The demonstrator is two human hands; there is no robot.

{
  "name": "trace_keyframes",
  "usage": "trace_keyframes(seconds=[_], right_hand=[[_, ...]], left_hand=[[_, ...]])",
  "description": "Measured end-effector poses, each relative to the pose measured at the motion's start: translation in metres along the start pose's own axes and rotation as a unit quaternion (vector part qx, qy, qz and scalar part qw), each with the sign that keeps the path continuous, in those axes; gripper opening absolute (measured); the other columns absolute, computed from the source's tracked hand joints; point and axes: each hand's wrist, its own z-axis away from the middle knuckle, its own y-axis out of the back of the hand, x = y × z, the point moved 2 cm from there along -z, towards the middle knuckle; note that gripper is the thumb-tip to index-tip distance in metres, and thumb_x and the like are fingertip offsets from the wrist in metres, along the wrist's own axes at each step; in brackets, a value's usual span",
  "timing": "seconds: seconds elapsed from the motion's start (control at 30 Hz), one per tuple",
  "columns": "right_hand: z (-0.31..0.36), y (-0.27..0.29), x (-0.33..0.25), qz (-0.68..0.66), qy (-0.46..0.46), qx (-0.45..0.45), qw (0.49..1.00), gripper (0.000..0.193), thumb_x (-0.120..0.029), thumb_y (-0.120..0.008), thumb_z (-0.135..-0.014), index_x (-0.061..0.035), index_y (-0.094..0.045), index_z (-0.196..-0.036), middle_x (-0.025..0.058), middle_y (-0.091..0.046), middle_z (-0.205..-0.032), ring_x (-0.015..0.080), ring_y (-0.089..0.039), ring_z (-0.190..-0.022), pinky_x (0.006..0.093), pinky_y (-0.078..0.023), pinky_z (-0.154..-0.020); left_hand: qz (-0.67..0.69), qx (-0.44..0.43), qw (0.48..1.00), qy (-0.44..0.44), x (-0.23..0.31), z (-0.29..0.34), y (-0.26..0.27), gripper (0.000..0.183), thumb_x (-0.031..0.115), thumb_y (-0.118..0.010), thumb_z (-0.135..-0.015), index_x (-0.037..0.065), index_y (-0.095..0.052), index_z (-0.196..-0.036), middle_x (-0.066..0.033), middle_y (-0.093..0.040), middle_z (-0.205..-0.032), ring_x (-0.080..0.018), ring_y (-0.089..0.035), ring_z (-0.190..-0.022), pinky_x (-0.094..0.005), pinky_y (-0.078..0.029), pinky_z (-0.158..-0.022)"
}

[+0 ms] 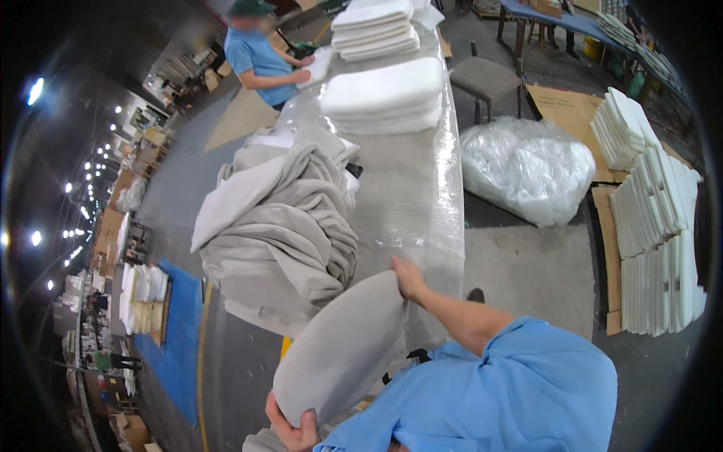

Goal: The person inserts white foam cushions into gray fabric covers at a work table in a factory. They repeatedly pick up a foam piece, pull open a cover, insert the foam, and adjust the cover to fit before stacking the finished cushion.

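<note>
Between my hands is a grey fabric-covered cushion, long and rounded, tilted across the near end of the table. My left hand grips its lower end, with the thumb on the front face. At the upper right end, my right hand closes on the edge, its fingers partly hidden. Just beyond the cushion lies a big heap of grey fabric covers, folded loosely over one another. More grey fabric shows below my left hand.
The plastic-covered table carries white foam pads farther back. A co-worker handles a white pad at its far left. To the right are a bag of white stuffing, a chair and stacked white foam pieces.
</note>
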Motion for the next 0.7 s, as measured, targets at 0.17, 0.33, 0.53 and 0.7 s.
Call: trace_keyframes(seconds=[0.17,0.33,0.53,0.7], right_hand=[[0.012,0.026,0.046,0.11,-0.063,0.069,0.99,0.07,-0.058,-0.032,-0.109,-0.0009,-0.071,-0.12,0.026,-0.069,-0.121,0.0387,-0.064,-0.107,0.0447,-0.05,-0.095],[0.008,0.079,-0.072,0.009,-0.049,-0.212,0.976,0.059,-0.047,-0.033,-0.112,-0.0059,-0.064,-0.14,0.0104,-0.07,-0.107,0.0176,-0.058,-0.088,0.0342,-0.048,-0.079],[-0.013,0.152,-0.165,-0.01,0.01,-0.285,0.958,0.049,-0.043,-0.035,-0.112,-0.0193,-0.057,-0.149,0.0004,-0.064,-0.116,0.0141,-0.052,-0.088,0.0284,-0.046,-0.083],[-0.035,0.146,-0.175,-0.095,0.077,-0.21,0.97,0.047,-0.035,-0.046,-0.108,-0.0238,-0.052,-0.153,0.002,-0.063,-0.128,0.014,-0.056,-0.105,0.0282,-0.046,-0.096]], left_hand=[[0.069,0.043,0.988,0.134,-0.046,0.018,-0.018,0.085,0.021,-0.07,-0.095,-0.001,-0.024,-0.162,-0.0297,-0.036,-0.159,-0.0403,-0.04,-0.146,-0.0466,-0.037,-0.119],[-0.239,-0.002,0.958,-0.156,-0.124,0.02,-0.035,0.07,0.022,-0.073,-0.094,0.002,-0.045,-0.155,-0.0298,-0.056,-0.142,-0.0474,-0.053,-0.134,-0.0483,-0.043,-0.115],[0.503,-0.221,0.75,0.368,-0.078,0.002,-0.158,0.063,0.048,-0.054,-0.103,-0.002,-0.052,-0.142,-0.0253,-0.065,-0.126,-0.0333,-0.069,-0.105,-0.0437,-0.057,-0.085],[0.496,-0.305,0.609,0.538,-0.078,-0.009,-0.22,0.062,0.054,-0.039,-0.108,0.002,-0.059,-0.136,-0.0218,-0.068,-0.119,-0.0258,-0.07,-0.095,-0.0418,-0.058,-0.075]])
